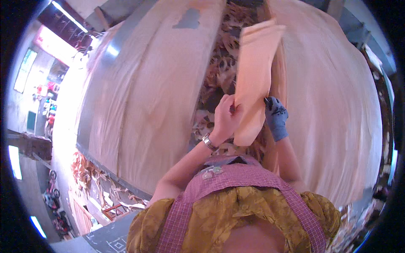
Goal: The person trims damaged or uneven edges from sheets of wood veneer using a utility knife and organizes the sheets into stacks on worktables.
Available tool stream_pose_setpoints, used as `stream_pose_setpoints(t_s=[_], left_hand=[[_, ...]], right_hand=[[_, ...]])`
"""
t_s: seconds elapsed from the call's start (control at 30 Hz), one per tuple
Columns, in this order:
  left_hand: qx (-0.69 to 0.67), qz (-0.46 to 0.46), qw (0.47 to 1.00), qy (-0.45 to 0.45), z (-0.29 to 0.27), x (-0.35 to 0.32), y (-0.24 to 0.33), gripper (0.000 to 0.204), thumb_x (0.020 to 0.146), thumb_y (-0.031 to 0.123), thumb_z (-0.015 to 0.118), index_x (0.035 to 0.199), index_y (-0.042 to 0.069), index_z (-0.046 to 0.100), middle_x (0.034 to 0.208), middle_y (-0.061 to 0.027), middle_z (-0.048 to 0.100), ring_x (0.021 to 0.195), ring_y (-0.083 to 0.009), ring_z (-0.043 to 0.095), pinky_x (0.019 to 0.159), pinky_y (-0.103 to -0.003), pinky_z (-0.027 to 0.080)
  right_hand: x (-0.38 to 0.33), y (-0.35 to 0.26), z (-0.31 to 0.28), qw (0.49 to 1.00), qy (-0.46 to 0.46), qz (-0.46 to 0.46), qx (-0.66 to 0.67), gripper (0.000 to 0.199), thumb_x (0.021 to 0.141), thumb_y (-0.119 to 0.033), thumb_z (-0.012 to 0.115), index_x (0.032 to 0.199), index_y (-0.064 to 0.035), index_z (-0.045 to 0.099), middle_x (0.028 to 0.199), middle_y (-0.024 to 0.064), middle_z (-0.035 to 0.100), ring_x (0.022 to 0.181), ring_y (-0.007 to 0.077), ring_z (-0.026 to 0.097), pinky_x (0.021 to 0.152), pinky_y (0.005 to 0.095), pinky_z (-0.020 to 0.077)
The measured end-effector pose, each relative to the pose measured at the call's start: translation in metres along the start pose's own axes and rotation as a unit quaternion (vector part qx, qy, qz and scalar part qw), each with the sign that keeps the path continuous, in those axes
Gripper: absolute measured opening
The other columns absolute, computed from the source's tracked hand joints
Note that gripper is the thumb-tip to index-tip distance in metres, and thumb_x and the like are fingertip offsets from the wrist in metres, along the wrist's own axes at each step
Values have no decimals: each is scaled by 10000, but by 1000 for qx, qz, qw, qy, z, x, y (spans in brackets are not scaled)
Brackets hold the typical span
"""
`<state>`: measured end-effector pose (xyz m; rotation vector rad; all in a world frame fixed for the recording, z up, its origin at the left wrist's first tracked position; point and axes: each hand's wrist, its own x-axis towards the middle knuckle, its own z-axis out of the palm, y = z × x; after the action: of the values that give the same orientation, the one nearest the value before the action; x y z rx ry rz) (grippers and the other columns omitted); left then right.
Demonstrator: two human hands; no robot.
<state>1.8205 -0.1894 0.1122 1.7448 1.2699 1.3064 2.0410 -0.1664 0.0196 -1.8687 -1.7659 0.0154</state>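
Note:
A long, pale strip of wood veneer [256, 69] is stretched out in front of me, its far end split into overlapping layers. My left hand [226, 116], bare with a metal watch at the wrist, grips the strip's left edge with curled fingers. On the opposite edge, my right hand [276, 116] wears a grey glove with dark fingertips and pinches the wood. The strip's near end hangs past both hands toward my apron. Beneath it lies a gap full of torn veneer scraps [217, 69].
Wide veneer sheets flank the gap, one spread on the left [168, 80] and another on the right [329, 97]. A grey patch [188, 19] shows through the left sheet. More scraps [86, 168] lie at the lower left, with parked motorbikes [55, 194] beyond.

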Motion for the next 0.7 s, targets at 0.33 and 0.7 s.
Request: stream_pose_setpoints(t_s=[0.33, 0.7], left_hand=[[-202, -114, 963, 135, -21, 173, -69, 407, 852, 62, 659, 1231, 43, 514, 1002, -36, 570, 784, -105, 586, 685, -264, 499], [-315, -96, 938, 105, -80, 380, -161, 818, 875, 352, 678, 1509, 144, 204, 1453, -156, 326, 1242, -242, 441, 1003, -411, 409]], right_hand=[[275, -43, 38, 954, 74, -156, 246, 129, 869, -127, 632, 978, -80, 683, 953, 137, 677, 850, 315, 653, 745, 366, 524], [551, -139, 27, 929, 175, -317, 73, 149, 856, -151, 645, 957, -47, 677, 1005, 140, 677, 901, 335, 647, 764, 361, 531]])
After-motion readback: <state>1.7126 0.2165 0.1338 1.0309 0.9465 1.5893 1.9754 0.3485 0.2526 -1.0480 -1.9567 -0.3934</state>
